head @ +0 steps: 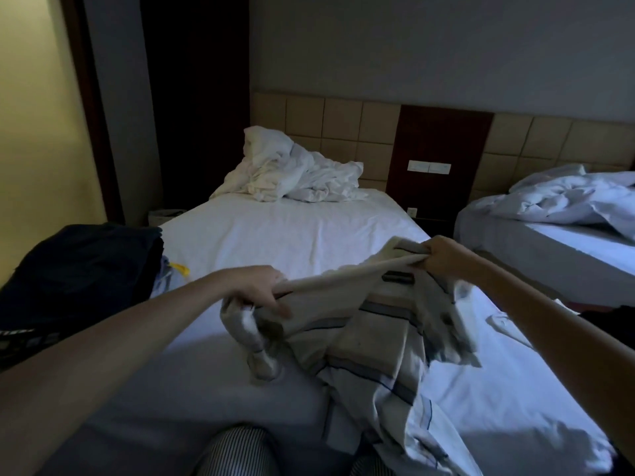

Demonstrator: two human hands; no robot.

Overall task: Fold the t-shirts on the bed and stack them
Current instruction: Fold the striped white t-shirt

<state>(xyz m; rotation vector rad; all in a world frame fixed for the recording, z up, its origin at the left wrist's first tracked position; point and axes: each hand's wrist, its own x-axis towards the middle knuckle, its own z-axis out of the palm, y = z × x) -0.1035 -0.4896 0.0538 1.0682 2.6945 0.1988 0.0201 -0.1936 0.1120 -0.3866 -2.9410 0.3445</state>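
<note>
At centre frame, the left hand (256, 286) and right hand (443, 257) each pinch the striped t-shirt (360, 331) with curled fingers, stretching its edge taut above the bed (275, 235), probably to straighten it for folding.

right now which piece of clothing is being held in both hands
The pale striped t-shirt, gripped by left hand and right hand; the dark clothes lie untouched at left.
</note>
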